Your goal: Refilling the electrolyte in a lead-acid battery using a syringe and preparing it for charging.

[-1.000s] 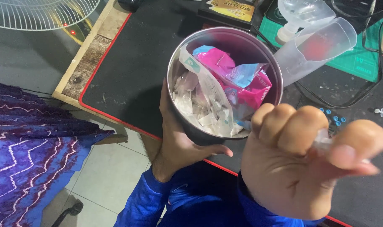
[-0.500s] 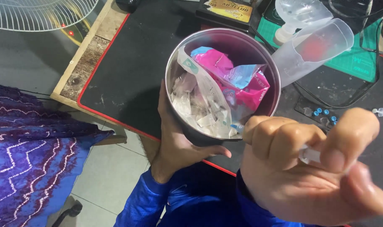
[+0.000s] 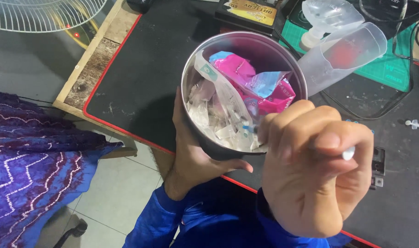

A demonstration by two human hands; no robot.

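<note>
— So, what have you got hold of?

— My left hand (image 3: 195,156) wraps under a round metal tin (image 3: 244,92), smooth and dull grey, fingers clenched around its wall. It's held up above the bench edge, close to my chest.

— And inside?

— Crinkly stuff: a clear plastic bag (image 3: 218,110) of small pale packets, plus glossy pink wrappers (image 3: 246,76) with a light-blue corner.

— The other hand?

— My right hand (image 3: 315,170) is a closed fist just beside the tin's rim, pinching a thin white stick (image 3: 348,153) whose blue-tipped end touches the bag.

— What's underneath?

— The bench (image 3: 149,78) wears a black mat with a red border over worn wood. A frosted plastic cup (image 3: 347,55) lies on its side by a green cutting mat (image 3: 393,69). Left of me, purple zigzag cloth (image 3: 30,160), pale floor tiles (image 3: 99,202), and a white fan grille (image 3: 44,14).
</note>
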